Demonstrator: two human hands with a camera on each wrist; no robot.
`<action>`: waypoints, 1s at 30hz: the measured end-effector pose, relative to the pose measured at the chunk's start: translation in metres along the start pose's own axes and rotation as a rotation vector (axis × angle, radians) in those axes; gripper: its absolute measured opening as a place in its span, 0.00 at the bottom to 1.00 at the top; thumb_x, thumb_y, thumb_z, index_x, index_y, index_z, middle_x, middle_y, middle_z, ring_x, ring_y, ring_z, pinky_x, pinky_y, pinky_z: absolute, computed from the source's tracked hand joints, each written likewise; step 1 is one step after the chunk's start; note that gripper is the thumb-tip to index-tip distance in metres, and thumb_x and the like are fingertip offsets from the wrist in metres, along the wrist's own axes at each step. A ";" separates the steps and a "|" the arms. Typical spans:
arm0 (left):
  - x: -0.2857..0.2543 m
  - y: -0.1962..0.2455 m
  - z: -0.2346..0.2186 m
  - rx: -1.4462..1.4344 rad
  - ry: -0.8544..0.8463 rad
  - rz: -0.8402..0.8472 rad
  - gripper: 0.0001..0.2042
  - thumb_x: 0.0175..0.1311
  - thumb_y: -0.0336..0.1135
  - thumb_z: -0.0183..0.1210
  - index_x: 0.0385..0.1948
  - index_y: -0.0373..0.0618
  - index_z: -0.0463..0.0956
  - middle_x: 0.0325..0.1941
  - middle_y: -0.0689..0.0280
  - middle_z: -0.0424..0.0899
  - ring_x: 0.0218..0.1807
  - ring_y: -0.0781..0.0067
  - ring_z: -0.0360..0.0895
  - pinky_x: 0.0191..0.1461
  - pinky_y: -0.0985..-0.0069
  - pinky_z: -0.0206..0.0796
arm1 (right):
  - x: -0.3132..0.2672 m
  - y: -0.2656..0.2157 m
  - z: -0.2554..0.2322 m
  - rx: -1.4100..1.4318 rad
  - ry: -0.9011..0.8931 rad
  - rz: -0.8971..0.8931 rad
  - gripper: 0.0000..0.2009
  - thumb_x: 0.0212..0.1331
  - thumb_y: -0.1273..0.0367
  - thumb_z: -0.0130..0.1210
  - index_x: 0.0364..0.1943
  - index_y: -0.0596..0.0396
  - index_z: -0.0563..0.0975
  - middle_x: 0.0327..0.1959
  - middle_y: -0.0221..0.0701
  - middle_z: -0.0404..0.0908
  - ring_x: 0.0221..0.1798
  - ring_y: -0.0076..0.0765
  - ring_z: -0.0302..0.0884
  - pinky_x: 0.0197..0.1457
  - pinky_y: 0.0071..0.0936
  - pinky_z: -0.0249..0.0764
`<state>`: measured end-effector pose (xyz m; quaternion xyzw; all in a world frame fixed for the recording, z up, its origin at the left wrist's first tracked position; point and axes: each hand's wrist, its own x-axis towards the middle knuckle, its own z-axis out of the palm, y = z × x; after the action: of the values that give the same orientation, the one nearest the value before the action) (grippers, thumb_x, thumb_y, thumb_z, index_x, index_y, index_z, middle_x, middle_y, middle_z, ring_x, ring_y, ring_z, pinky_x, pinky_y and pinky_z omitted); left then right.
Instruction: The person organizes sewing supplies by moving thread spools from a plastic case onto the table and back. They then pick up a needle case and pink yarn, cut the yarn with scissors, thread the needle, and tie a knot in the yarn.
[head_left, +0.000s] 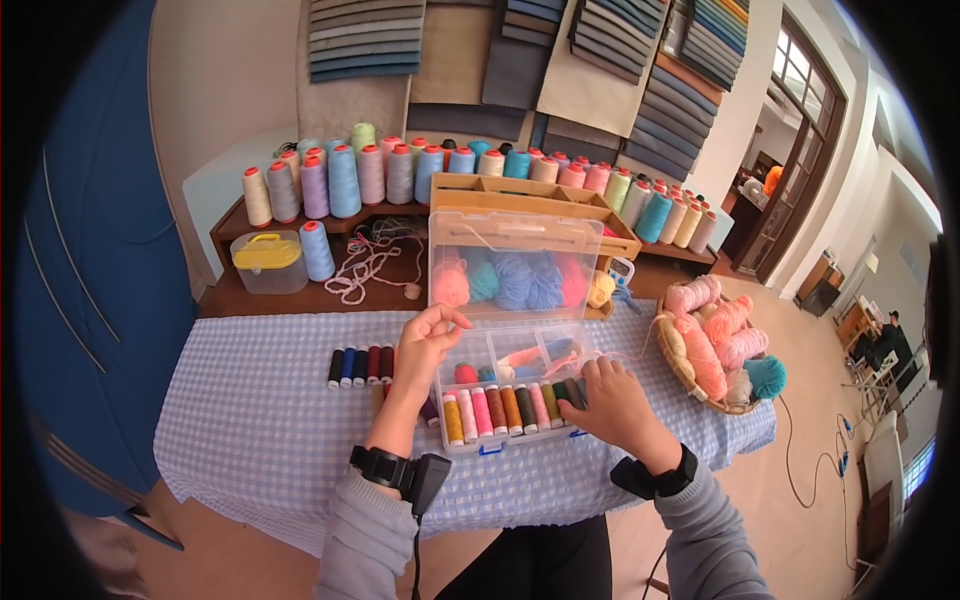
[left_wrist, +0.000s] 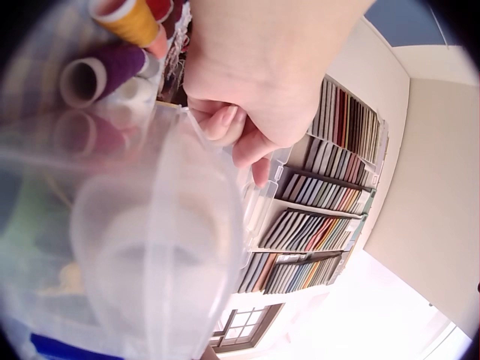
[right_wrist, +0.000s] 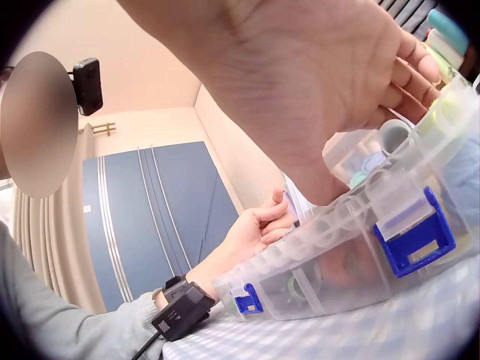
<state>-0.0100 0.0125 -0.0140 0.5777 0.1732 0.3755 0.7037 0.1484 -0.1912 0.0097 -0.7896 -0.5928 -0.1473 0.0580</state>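
A clear plastic organizer box [head_left: 515,442] with blue latches stands with its lid [head_left: 515,230] raised. Along its front compartment runs a row of thread spools [head_left: 497,408] in yellow, pink, brown, green and other colours. My right hand [head_left: 615,405] lies over the right end of this row, its thumb beside a dark grey spool [head_left: 573,392]. In the right wrist view its fingers reach over the box wall, near a grey spool end [right_wrist: 395,136]. My left hand [head_left: 428,345] hovers by the box's left back corner, fingers loosely curled with nothing visible in them.
Left of the box, dark spools [head_left: 360,365] lie on the checked cloth [head_left: 260,400]. A wicker basket [head_left: 672,365] of yarn skeins stands right. Behind are a yellow-lidded tub [head_left: 268,265], a wooden tray [head_left: 530,190] and large thread cones [head_left: 343,182].
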 end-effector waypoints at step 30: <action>-0.002 0.004 0.003 0.022 0.010 -0.005 0.05 0.52 0.24 0.51 0.23 0.47 0.73 0.14 0.83 0.52 0.19 0.91 0.46 0.22 0.88 0.37 | -0.004 0.075 0.012 0.826 0.307 0.276 0.14 0.51 0.74 0.53 0.41 0.55 0.64 0.30 0.28 0.64 0.33 0.23 0.63 0.36 0.22 0.64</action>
<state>-0.0103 0.0096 -0.0102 0.5832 0.1825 0.3746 0.6973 0.2205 -0.2137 0.0029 -0.7409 -0.4756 -0.0048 0.4742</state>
